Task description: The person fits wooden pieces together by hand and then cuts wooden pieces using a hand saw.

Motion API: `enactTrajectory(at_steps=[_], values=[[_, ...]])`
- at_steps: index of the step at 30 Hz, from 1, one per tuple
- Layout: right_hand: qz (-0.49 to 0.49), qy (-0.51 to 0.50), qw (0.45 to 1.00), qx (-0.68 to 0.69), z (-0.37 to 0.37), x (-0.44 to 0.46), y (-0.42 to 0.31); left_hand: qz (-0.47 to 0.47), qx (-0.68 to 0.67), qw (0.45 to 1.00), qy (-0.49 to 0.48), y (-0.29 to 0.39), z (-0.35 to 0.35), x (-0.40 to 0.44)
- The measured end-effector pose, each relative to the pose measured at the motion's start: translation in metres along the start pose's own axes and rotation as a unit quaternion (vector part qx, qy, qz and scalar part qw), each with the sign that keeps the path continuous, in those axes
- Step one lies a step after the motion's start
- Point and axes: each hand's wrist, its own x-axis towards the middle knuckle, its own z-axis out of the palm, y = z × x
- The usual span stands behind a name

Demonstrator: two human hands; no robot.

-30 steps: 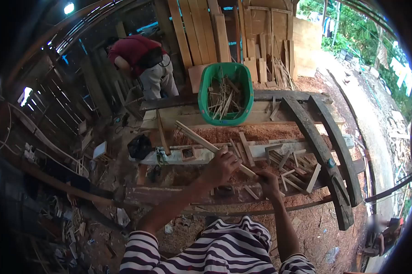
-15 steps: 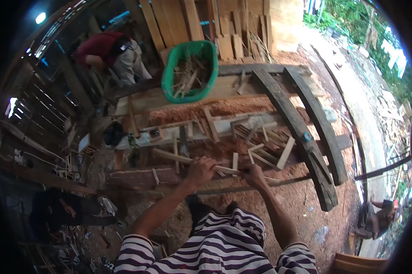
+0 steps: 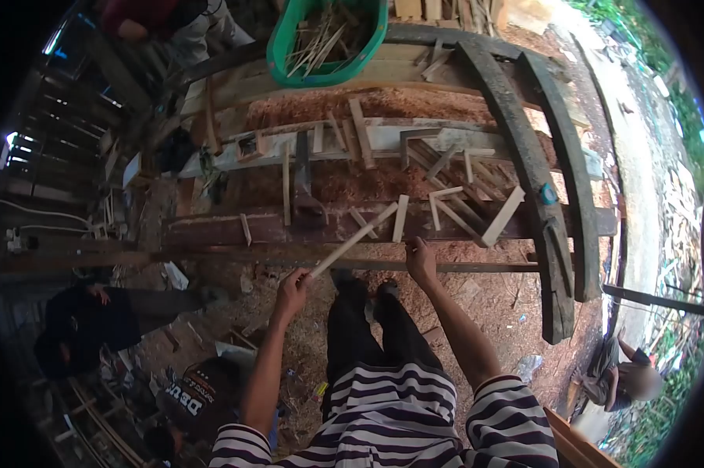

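Observation:
My left hand (image 3: 292, 292) is closed around the near end of a thin wooden strip (image 3: 356, 240). The strip slants up and to the right, its far end over the dark red-brown beam of the workbench (image 3: 227, 229). My right hand (image 3: 421, 261) is at the bench's near edge, fingers curled together; whatever they may hold is too small to make out. Just beyond it, a short wooden piece (image 3: 400, 218) lies across the beam. A handsaw (image 3: 311, 210) rests further left, handle toward me. Several cut pieces, among them a pale block (image 3: 503, 217), lie to the right.
A green tub (image 3: 276, 58) of wood scraps stands at the back. Two heavy dark timbers (image 3: 516, 148) (image 3: 574, 171) cross the bench on the right. People are near: one at the far left (image 3: 196, 31), others low left (image 3: 204, 394) and right (image 3: 613, 378). Sawdust covers the ground.
My hands have moved apart. The left has come left and toward me with a wooden strip; the right has left the work and moved slightly back. My view has tilted down.

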Motion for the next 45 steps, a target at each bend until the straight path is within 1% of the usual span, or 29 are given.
enactTrajectory(at_steps=[2,4,6,7,10,11,13,14,15,18,20,21,22,23,24,25,26,27,29,31,33,34,36,37,39,40,41,43,45], values=[[-0.051,-0.016,0.997,-0.055,0.025,0.006,0.001,-0.004,0.004,1.0,0.027,-0.004,-0.008,-0.007],[-0.043,-0.033,0.997,-0.056,0.048,0.009,-0.005,-0.004,0.008,0.999,0.046,-0.002,-0.013,-0.013],[-0.034,-0.068,0.993,-0.091,0.07,0.019,-0.017,-0.03,-0.078,0.993,0.085,0.001,-0.016,-0.015],[-0.034,-0.073,0.993,-0.087,0.079,0.024,-0.025,-0.034,-0.074,0.993,0.087,0.0,-0.016,-0.014],[-0.11,-0.025,0.976,-0.185,0.108,0.035,-0.035,-0.039,-0.093,0.991,0.085,0.006,-0.022,-0.009],[-0.109,-0.029,0.977,-0.183,0.118,0.039,-0.032,-0.044,-0.09,0.992,0.072,0.012,-0.024,-0.007],[-0.034,-0.043,0.984,-0.172,0.131,0.046,-0.024,-0.054,-0.091,0.993,0.059,0.009,-0.026,0.002],[-0.024,-0.065,0.985,-0.159,0.133,0.049,-0.018,-0.03,-0.071,0.995,0.062,0.007,-0.025,0.008],[-0.027,-0.068,0.983,-0.166,0.131,0.046,-0.019,-0.005,-0.053,0.996,0.065,0.006,-0.022,0.014],[-0.032,-0.039,0.982,-0.181,0.12,0.045,-0.018,-0.023,-0.05,0.993,0.103,0.004,-0.01,0.035],[-0.081,-0.056,0.979,-0.177,0.113,0.047,-0.016,-0.024,-0.091,0.99,0.1,0.001,-0.003,0.05],[-0.085,-0.063,0.977,-0.183,0.109,0.045,-0.017,-0.023,-0.123,0.988,0.095,-0.002,0.0,0.057],[-0.036,-0.079,0.98,-0.182,0.104,0.041,-0.019,-0.028,-0.13,0.986,0.097,-0.005,0.004,0.064],[0.01,-0.097,0.978,-0.187,0.1,0.04,-0.021,0.012,-0.081,0.989,0.123,-0.013,0.011,0.073],[0.007,-0.1,0.976,-0.194,0.091,0.034,-0.02,0.056,-0.024,0.987,0.145,-0.016,0.013,0.082],[-0.021,-0.097,0.984,-0.147,0.08,0.026,-0.017,0.053,-0.031,0.987,0.148,-0.021,0.014,0.092],[-0.049,-0.097,0.989,-0.1,0.071,0.021,-0.014,0.108,0.001,0.984,0.139,-0.027,0.014,0.099],[-0.05,-0.103,0.988,-0.107,0.061,0.02,-0.017,0.161,0.033,0.978,0.13,-0.034,0.014,0.104],[-0.077,-0.13,0.985,-0.081,0.043,0.016,-0.028,0.159,0.04,0.979,0.121,-0.046,0.018,0.114],[-0.067,-0.137,0.986,-0.07,0.04,0.018,-0.037,0.161,0.05,0.979,0.111,-0.057,0.02,0.121],[-0.142,-0.144,0.978,-0.053,0.045,0.026,-0.045,0.213,0.087,0.966,0.116,-0.066,0.019,0.124],[-0.143,-0.146,0.977,-0.055,0.052,0.031,-0.047,0.212,0.086,0.967,0.117,-0.069,0.019,0.127],[-0.122,-0.186,0.975,-0.025,0.07,0.043,-0.052,0.246,0.118,0.954,0.127,-0.075,0.019,0.129],[-0.122,-0.187,0.974,-0.025,0.081,0.049,-0.051,0.245,0.119,0.954,0.127,-0.077,0.019,0.129],[-0.173,-0.174,0.969,0.022,0.102,0.059,-0.054,0.232,0.139,0.953,0.139,-0.076,0.018,0.13],[-0.163,-0.186,0.968,0.039,0.11,0.061,-0.056,0.231,0.139,0.953,0.14,-0.074,0.017,0.131],[-0.163,-0.188,0.968,0.039,0.117,0.064,-0.058,0.227,0.159,0.95,0.146,-0.073,0.014,0.131],[-0.226,-0.171,0.959,-0.003,0.127,0.067,-0.058,0.219,0.178,0.948,0.149,-0.076,0.014,0.131],[-0.225,-0.162,0.961,-0.01,0.135,0.068,-0.057,0.224,0.161,0.947,0.163,-0.078,0.012,0.134]])
